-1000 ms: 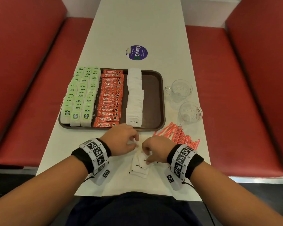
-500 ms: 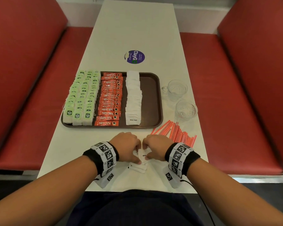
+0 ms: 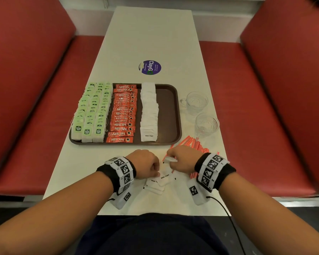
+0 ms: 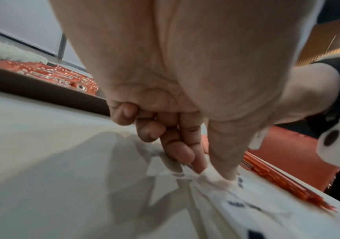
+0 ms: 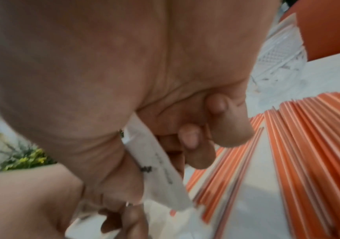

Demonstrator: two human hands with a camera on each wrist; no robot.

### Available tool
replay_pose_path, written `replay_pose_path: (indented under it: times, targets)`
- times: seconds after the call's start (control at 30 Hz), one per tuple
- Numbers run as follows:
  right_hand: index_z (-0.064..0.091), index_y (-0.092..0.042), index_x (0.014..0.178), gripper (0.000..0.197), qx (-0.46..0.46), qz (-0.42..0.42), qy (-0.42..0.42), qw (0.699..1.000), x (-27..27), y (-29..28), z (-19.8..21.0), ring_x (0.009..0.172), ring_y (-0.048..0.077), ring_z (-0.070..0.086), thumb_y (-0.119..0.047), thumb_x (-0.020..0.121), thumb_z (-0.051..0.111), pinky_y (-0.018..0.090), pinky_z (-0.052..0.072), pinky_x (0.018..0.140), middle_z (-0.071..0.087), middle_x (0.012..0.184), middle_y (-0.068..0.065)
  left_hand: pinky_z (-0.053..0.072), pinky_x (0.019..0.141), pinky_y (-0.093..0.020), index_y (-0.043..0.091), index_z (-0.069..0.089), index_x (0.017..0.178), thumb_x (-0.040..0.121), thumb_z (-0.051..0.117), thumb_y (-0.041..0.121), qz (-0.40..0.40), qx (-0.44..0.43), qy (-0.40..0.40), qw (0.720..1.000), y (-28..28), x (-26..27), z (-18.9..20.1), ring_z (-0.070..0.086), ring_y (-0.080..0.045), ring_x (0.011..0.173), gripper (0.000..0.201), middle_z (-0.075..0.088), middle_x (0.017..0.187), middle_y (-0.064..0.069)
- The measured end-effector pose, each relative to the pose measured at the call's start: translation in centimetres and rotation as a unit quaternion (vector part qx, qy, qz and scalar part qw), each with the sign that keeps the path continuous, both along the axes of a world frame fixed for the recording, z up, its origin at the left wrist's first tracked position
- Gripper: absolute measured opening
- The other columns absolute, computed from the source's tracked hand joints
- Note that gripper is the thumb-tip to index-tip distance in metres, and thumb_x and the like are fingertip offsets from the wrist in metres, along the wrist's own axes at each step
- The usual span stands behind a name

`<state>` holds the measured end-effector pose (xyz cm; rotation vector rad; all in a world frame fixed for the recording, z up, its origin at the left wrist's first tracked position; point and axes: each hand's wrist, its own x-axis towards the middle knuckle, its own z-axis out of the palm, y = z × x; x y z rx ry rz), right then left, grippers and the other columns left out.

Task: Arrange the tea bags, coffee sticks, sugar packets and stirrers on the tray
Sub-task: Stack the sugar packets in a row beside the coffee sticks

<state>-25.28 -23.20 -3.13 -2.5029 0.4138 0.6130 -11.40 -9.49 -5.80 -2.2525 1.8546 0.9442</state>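
A brown tray (image 3: 170, 115) holds rows of green tea bags (image 3: 92, 111), orange coffee sticks (image 3: 122, 115) and one row of white sugar packets (image 3: 149, 111). Near the table's front edge lies a small loose pile of sugar packets (image 3: 157, 183). My left hand (image 3: 145, 167) is curled over that pile, thumb and fingertips (image 4: 197, 166) pinching a packet's edge (image 4: 214, 177). My right hand (image 3: 182, 159) is raised just above the table and grips a white sugar packet (image 5: 158, 163). Orange stirrers (image 3: 193, 146) lie fanned out under and behind the right hand.
Two clear glass cups (image 3: 196, 101) (image 3: 206, 124) stand right of the tray. A round purple sticker (image 3: 150, 67) lies on the white table (image 3: 151, 34) beyond it. Red bench seats (image 3: 35, 107) run along both sides.
My right hand has lifted a sugar packet off the pile and moved up and right. The left hand stayed on the pile.
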Motion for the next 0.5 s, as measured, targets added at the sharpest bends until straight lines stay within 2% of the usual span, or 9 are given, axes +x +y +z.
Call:
replay_pose_path:
  times: [0.13,0.2,0.27,0.37,0.43,0.5]
  targets:
    - [0.050,-0.016,0.079,0.016,0.027,-0.051,-0.034,0.998,-0.2,-0.8,0.4,0.068,0.011,0.047,-0.019,0.094,0.057,0.029,0.037,0.061,0.051,0.075,-0.003,0.048,0.080,-0.028,0.028,0.071,0.099,0.087,0.068,0.049,-0.004,0.006,-0.014,1.000,-0.4,-0.5,0.0,0.061,-0.011,0.091,0.024,0.069,0.093,0.012]
    - [0.046,-0.020,0.078,0.020,0.042,-0.071,-0.035,0.996,-0.2,-0.9,0.2,0.071,0.013,0.051,-0.017,0.094,0.056,0.027,0.040,0.061,0.055,0.079,-0.002,0.048,0.082,-0.028,0.028,0.071,0.097,0.089,0.067,0.044,-0.011,0.011,-0.014,1.000,-0.6,-0.6,-0.1,0.062,-0.012,0.093,0.019,0.070,0.093,0.012]
    - [0.041,-0.021,0.080,0.021,0.060,-0.085,-0.037,0.994,-0.2,-0.9,0.1,0.069,0.014,0.049,-0.013,0.095,0.054,0.029,0.040,0.061,0.053,0.079,-0.001,0.048,0.083,-0.029,0.028,0.071,0.097,0.091,0.065,0.041,-0.020,0.015,-0.012,1.000,-0.7,-0.6,-0.1,0.062,-0.012,0.094,0.016,0.069,0.093,0.013]
    - [0.046,-0.019,0.099,0.012,0.082,-0.084,-0.031,0.993,-0.4,-0.7,0.1,0.069,0.014,0.046,-0.011,0.093,0.054,0.030,0.039,0.062,0.051,0.081,-0.002,0.044,0.076,-0.027,0.029,0.067,0.095,0.093,0.062,0.035,-0.015,0.016,0.026,0.999,-0.9,-0.1,0.3,0.058,-0.011,0.087,0.008,0.062,0.085,0.015]
    - [0.051,-0.019,0.116,0.027,0.082,-0.071,-0.021,0.994,-0.5,-0.6,0.0,0.077,0.014,0.050,-0.017,0.090,0.060,0.028,0.040,0.065,0.053,0.090,-0.004,0.043,0.074,-0.027,0.031,0.064,0.090,0.092,0.060,0.032,-0.012,-0.002,0.059,0.998,-1.0,0.7,1.0,0.057,-0.010,0.085,0.004,0.060,0.085,0.015]
    - [0.058,-0.018,0.120,0.032,0.061,-0.051,-0.033,0.996,-0.4,-0.7,-0.3,0.084,0.011,0.051,-0.023,0.089,0.064,0.025,0.037,0.071,0.054,0.096,-0.007,0.047,0.077,-0.028,0.035,0.061,0.086,0.091,0.060,0.033,-0.009,-0.037,0.070,0.997,-0.9,2.0,2.0,0.058,-0.007,0.086,0.006,0.062,0.089,0.016]
